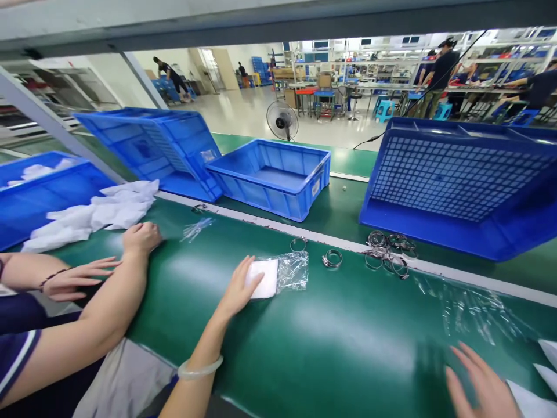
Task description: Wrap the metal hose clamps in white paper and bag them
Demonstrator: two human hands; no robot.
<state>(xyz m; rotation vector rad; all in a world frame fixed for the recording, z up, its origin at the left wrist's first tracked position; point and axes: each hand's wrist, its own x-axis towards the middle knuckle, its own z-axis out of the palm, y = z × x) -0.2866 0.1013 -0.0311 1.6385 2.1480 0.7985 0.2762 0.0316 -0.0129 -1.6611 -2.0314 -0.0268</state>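
Note:
My left hand lies flat with fingers stretched on a white pad that sits partly inside a clear plastic bag on the green belt. A pale bangle is on that wrist. My right hand hovers at the lower right with fingers spread, slightly blurred, holding nothing, beside white pads and under a crumpled clear bag. Metal hose clamps lie in a loose pile near the belt's far edge, with single clamps closer to the bag.
A co-worker's closed hand and flat hand rest on the belt at left, near a heap of white pads. Blue crates stand behind: an upright one, a tilted one, a big tilted one. A fan stands beyond.

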